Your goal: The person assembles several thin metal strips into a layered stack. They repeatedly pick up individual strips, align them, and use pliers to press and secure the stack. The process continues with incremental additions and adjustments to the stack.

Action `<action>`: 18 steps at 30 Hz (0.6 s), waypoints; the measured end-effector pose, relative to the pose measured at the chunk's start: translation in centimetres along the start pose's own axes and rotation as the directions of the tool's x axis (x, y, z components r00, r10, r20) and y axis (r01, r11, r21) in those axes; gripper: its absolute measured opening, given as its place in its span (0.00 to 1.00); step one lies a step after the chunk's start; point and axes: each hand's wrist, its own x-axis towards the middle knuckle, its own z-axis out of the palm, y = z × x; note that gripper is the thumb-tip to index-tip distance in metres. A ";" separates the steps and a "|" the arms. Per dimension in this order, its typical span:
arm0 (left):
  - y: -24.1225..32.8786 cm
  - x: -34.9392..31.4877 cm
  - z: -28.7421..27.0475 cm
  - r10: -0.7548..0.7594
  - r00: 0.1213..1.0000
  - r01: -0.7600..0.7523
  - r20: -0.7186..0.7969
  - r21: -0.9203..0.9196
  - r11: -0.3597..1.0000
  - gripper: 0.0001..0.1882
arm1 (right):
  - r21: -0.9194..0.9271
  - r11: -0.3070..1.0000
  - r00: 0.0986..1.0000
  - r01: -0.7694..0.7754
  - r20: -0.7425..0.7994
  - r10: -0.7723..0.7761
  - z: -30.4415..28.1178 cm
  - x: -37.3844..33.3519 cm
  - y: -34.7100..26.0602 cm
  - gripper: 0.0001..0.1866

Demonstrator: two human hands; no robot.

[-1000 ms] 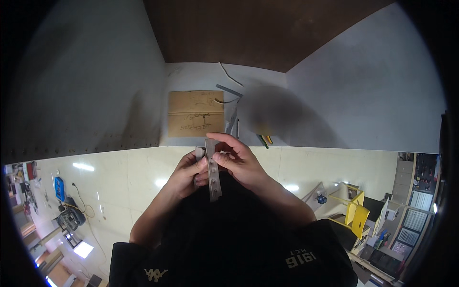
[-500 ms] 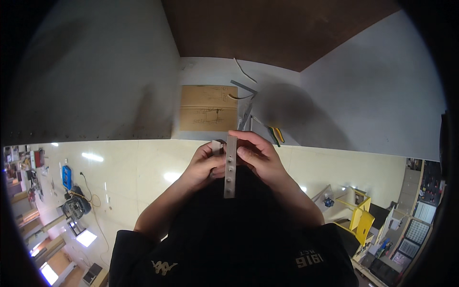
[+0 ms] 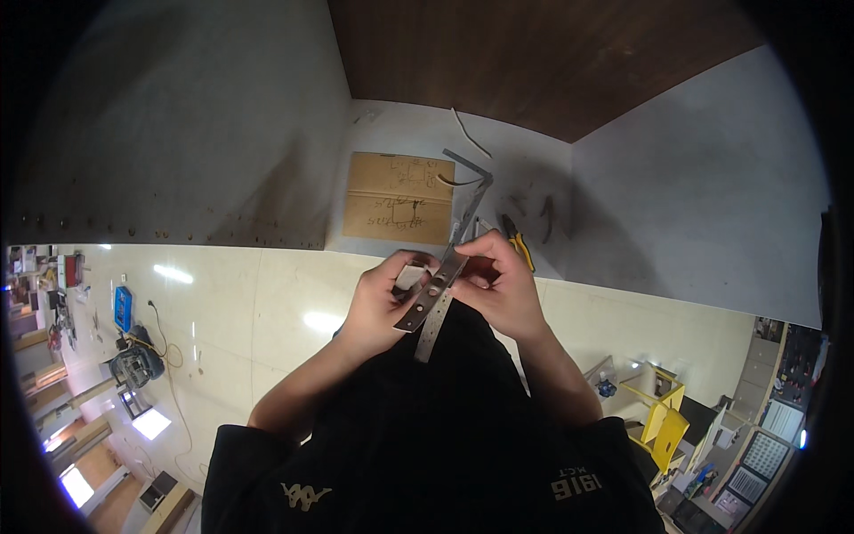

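Close in front of my body, both hands hold a narrow flat metal strip (image 3: 428, 296) with round holes along it. It slants from the upper right to the lower left. A second, paler perforated strip (image 3: 431, 339) shows below it; whether the two are joined I cannot tell. My right hand (image 3: 503, 292) pinches the upper end between thumb and fingers. My left hand (image 3: 372, 298) is closed by the lower half, with a small pale block-like piece (image 3: 410, 278) between its thumb and fingers. The left fingertips are partly hidden behind the strip.
Ahead is a grey shelf surface between grey panels, with a brown panel (image 3: 534, 62) behind. On it lie a cardboard sheet (image 3: 374, 209) with pen sketches, a metal square (image 3: 476, 196), yellow-and-black pliers (image 3: 519, 242) and a pale curved strip (image 3: 470, 133). A yellow chair-like frame (image 3: 665, 425) stands at the right.
The strip has turned from near upright to a slant, and a second perforated strip now shows beneath it. My right hand has shifted slightly right. The view has tilted a little.
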 end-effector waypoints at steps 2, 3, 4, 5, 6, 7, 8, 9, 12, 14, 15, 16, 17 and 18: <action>1.2 0.4 0.1 0.118 0.991 -0.116 -0.063 0.037 0.993 0.12 | -0.057 0.996 0.997 0.071 -0.006 -0.072 -0.3 0.4 -0.6 0.13; 1.1 0.5 -0.2 0.187 0.982 -0.185 -0.036 0.071 0.980 0.13 | -0.206 0.970 0.991 0.131 0.025 -0.129 -0.5 0.7 -0.9 0.12; 0.8 0.8 -0.7 0.255 0.967 -0.253 -0.006 0.103 0.962 0.14 | -0.348 0.918 0.981 0.192 0.064 -0.182 -1.0 1.0 -1.2 0.11; 0.7 1.0 -1.0 0.320 0.947 -0.321 0.026 0.134 0.938 0.16 | -0.479 0.841 0.967 0.252 0.110 -0.228 -1.2 1.3 -1.3 0.11; 1.2 1.4 -1.1 0.305 0.952 -0.303 0.009 0.130 0.944 0.13 | -0.521 0.806 0.957 0.282 0.097 -0.272 -1.0 1.5 -1.5 0.11; 1.1 1.7 -1.0 0.313 0.950 -0.310 -0.007 0.135 0.941 0.12 | -0.595 0.731 0.938 0.334 0.138 -0.317 -1.0 1.7 -1.5 0.10; 1.0 2.0 -1.0 0.322 0.947 -0.316 -0.023 0.141 0.938 0.11 | -0.661 0.646 0.916 0.383 0.183 -0.356 -0.9 1.9 -1.5 0.09; 1.0 2.3 -0.9 0.333 0.942 -0.325 -0.037 0.144 0.935 0.10 | -0.719 0.549 0.891 0.426 0.230 -0.391 -0.9 2.1 -1.6 0.09; 0.8 3.1 -0.7 0.308 0.948 -0.292 -0.083 0.157 0.943 0.08 | -0.739 0.520 0.871 0.429 0.185 -0.456 -0.1 2.0 -1.4 0.07; 1.1 3.1 -0.4 0.332 0.938 -0.309 -0.103 0.189 0.932 0.07 | -0.710 0.569 0.880 0.414 0.152 -0.450 0.0 1.8 -0.6 0.06; 1.1 3.2 -0.2 0.337 0.935 -0.316 -0.106 0.176 0.932 0.07 | -0.655 0.639 0.888 0.404 0.114 -0.445 0.1 1.7 -0.4 0.06; 1.0 3.4 0.0 0.343 0.933 -0.324 -0.109 0.162 0.932 0.08 | -0.594 0.703 0.896 0.392 0.075 -0.437 0.2 1.7 -0.1 0.07; 0.9 3.6 0.0 0.348 0.931 -0.331 -0.110 0.147 0.932 0.08 | -0.527 0.760 0.904 0.379 0.036 -0.426 0.3 1.6 0.2 0.07; 0.7 3.6 0.0 0.351 0.930 -0.335 -0.107 0.140 0.932 0.08 | -0.486 0.779 0.900 0.396 0.037 -0.434 -0.1 1.4 0.9 0.07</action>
